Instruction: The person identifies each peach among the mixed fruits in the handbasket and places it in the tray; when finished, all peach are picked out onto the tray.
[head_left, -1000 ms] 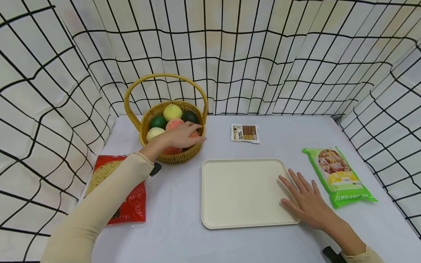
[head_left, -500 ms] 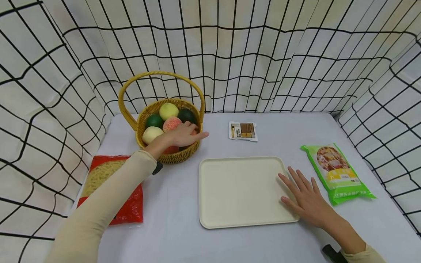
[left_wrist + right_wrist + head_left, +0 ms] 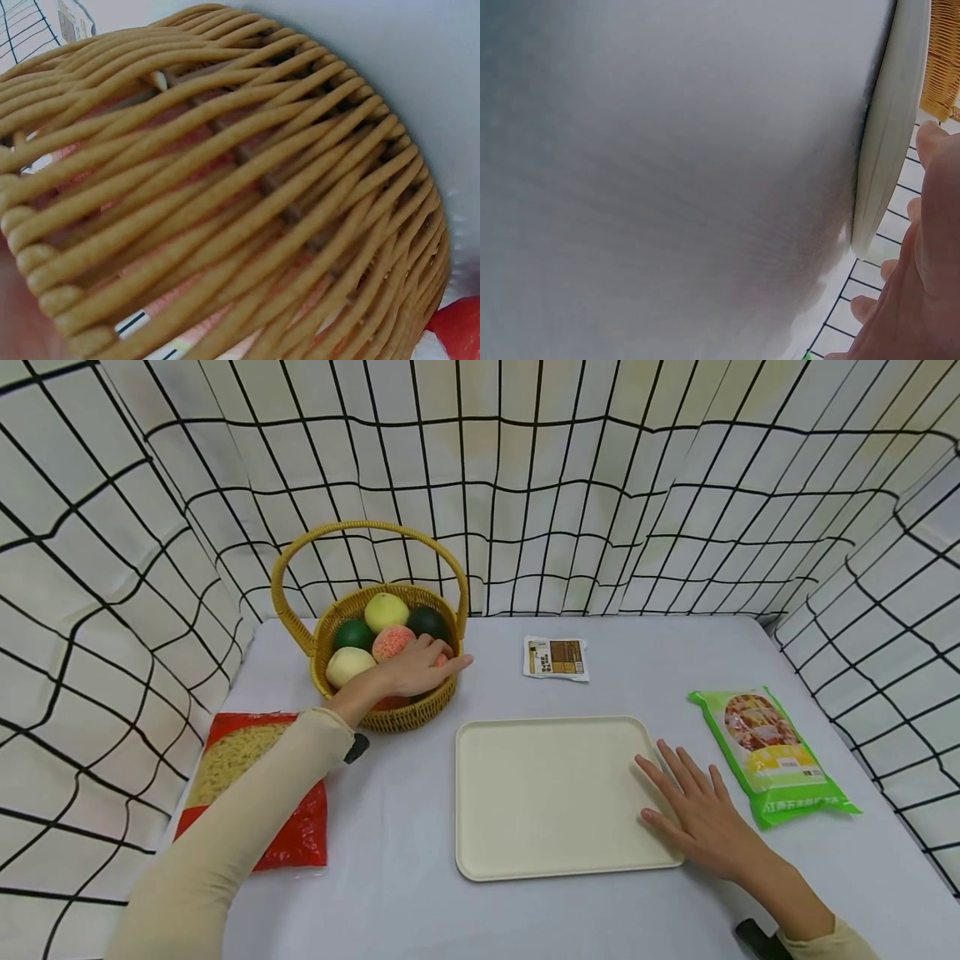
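Observation:
A yellow wicker basket (image 3: 401, 720) with a tall handle holds green, pale and pinkish-red fruit at the back left. My left hand (image 3: 405, 672) reaches over its front right side, lying on a reddish fruit (image 3: 441, 660) that is mostly covered. Its thumb points right across the rim; the other fingertips are hidden. Beside it sits a speckled peach (image 3: 392, 643). In the left wrist view the woven wall (image 3: 225, 172) fills most of the picture. My right hand (image 3: 701, 818) has its fingers spread at the right edge of a cream tray (image 3: 562, 797).
A red bag of pasta (image 3: 300, 835) lies at the left, partly under the left sleeve. A small white-and-brown packet (image 3: 556, 658) is behind the tray. At the right lies a green food bag (image 3: 776, 756). Black grid netting (image 3: 536, 489) surrounds the white table.
The head view has shifted slightly, moving the whole scene a little. The left thumb has straightened outward over the basket rim. My right hand stays at the tray edge.

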`<state>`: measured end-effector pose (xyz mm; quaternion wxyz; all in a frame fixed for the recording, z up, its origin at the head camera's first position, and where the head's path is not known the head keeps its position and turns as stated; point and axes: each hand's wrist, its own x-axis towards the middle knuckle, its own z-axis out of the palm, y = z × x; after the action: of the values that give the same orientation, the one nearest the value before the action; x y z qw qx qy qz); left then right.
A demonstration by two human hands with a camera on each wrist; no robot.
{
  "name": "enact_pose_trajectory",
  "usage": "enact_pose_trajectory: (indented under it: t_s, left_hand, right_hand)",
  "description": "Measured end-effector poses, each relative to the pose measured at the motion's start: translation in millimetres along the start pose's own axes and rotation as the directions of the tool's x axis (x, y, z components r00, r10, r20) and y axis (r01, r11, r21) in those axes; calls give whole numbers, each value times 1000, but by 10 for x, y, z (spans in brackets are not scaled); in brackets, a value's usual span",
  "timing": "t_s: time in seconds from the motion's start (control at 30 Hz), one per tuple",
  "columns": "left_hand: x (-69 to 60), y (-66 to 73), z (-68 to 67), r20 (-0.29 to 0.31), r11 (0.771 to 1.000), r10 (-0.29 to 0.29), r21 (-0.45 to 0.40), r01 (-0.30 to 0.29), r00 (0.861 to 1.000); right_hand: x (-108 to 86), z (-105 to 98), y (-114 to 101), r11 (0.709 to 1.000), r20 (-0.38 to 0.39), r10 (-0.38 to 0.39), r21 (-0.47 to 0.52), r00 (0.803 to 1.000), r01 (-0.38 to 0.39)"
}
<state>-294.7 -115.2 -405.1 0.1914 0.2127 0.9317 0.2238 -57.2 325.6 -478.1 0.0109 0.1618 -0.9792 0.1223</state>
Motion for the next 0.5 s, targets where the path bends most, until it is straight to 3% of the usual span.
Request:
enact_pose_trajectory:
  t_s: [0.23, 0.5]
  left_hand:
    - [-40, 15, 2, -49, 999, 11, -32, -13, 999]
    - [-108, -5, -30, -118, 993, 83, -73, -92, 990]
  right_hand:
    - [-18, 3, 7, 1000, -4, 2, 1, 1000, -2]
    - [-16, -1, -5, 1000, -9, -5, 2, 1000, 5]
